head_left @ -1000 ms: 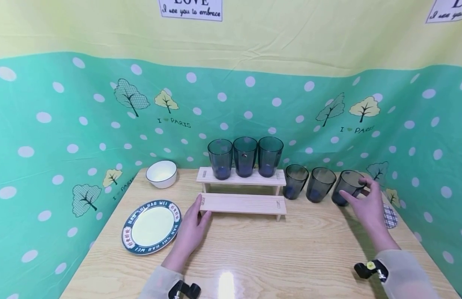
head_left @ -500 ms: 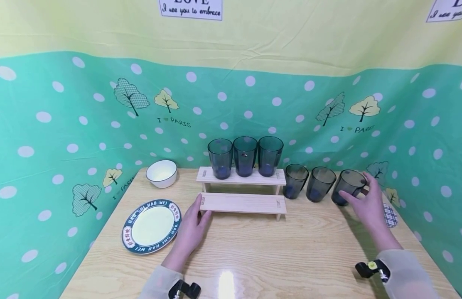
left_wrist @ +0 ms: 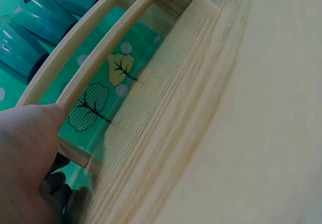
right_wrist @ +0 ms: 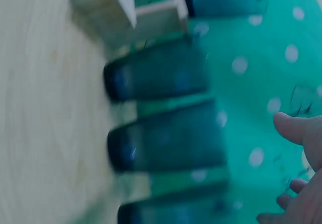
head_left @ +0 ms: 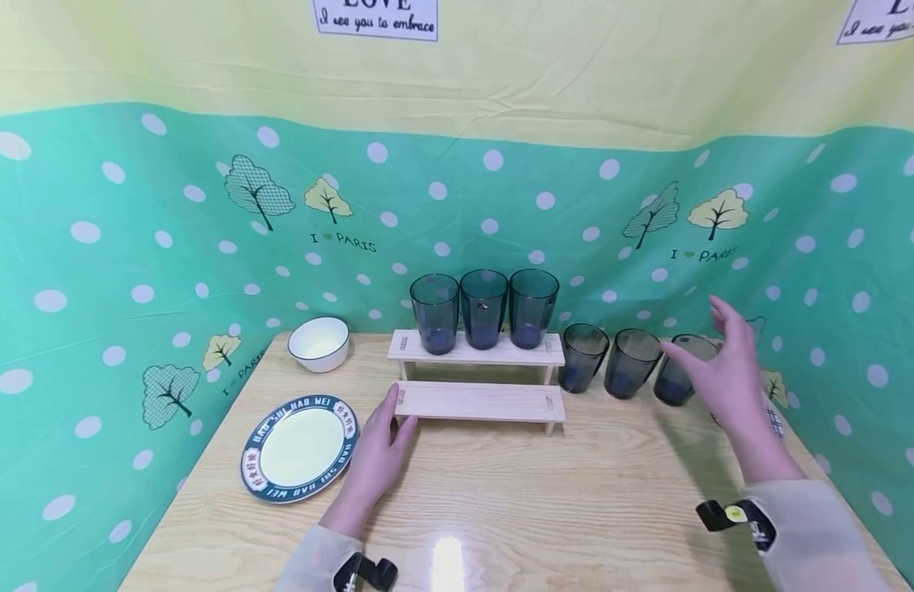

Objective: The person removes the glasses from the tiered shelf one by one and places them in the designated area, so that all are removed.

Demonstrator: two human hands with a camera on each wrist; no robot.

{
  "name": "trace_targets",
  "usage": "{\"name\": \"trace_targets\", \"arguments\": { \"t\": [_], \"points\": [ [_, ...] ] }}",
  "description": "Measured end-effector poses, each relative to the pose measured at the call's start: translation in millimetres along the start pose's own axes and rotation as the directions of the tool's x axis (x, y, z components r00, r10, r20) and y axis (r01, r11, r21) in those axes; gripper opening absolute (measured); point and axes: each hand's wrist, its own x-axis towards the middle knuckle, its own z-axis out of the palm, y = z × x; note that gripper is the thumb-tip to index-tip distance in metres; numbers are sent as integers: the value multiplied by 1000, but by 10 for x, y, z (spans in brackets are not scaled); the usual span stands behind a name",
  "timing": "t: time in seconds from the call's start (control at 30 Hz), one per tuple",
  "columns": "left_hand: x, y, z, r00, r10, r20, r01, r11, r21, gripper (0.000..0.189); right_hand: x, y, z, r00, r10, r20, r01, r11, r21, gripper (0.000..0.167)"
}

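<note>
My left hand (head_left: 378,452) grips the left end of a two-tier wooden shelf (head_left: 479,403); in the left wrist view the thumb lies at the shelf's end and dark, curled fingers show below. On the upper tier stand three dark blue glasses, a left one (head_left: 435,316), a middle one (head_left: 484,311) and a right one (head_left: 534,311). Three more glasses line the table right of the shelf: a near one (head_left: 582,359), a centre one (head_left: 632,365) and an end one (head_left: 677,380). Over the end glass hovers my right hand (head_left: 726,380), thumb and fingers spread, holding nothing.
A white bowl (head_left: 319,345) sits at the back left of the wooden table (head_left: 501,510). In front of it lies a plate (head_left: 300,449) with a dark lettered rim. Behind everything hangs a green dotted cloth (head_left: 494,205). A checked item (head_left: 775,418) is partly hidden behind my right wrist.
My right hand has let go of the end glass and risen from it, fingers spreading. That glass stays upright in the row. My left hand has kept its place on the shelf.
</note>
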Motion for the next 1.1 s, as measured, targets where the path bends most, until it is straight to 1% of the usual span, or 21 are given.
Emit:
{"name": "trace_targets", "arguments": {
  "t": [0.1,0.2,0.27,0.37,0.5,0.67,0.8,0.97,1.1],
  "points": [
    [6,3,1,1000,4,0,-4,1000,0,74,-6,-219,66,999,-25,21,24,999,34,106],
    [9,10,2,1000,2,0,-2,1000,-1,74,6,-402,148,996,-79,33,76,994,72,105],
    [10,9,3,1000,2,-2,-2,1000,-3,74,29,-503,207,992,-118,34,114,989,96,103],
    [6,6,4,1000,-4,2,5,1000,-9,73,55,-620,299,988,-150,44,143,980,136,101],
    [-1,-4,5,1000,-17,14,17,1000,-15,74,66,-751,419,984,-165,69,150,973,175,100],
    [-2,-11,5,1000,-14,21,14,1000,-15,73,65,-907,553,978,-181,102,157,966,205,98],
    [-10,-11,8,1000,-5,11,5,1000,-14,73,78,-1031,680,970,-205,128,171,957,233,97],
    [-20,-7,14,1000,15,-6,-15,1000,-10,73,104,-1124,856,960,-222,168,177,952,250,98],
    [-20,5,11,1000,7,-5,-7,1000,-10,74,134,-1185,988,955,-231,188,178,949,259,96]
  ]
}}
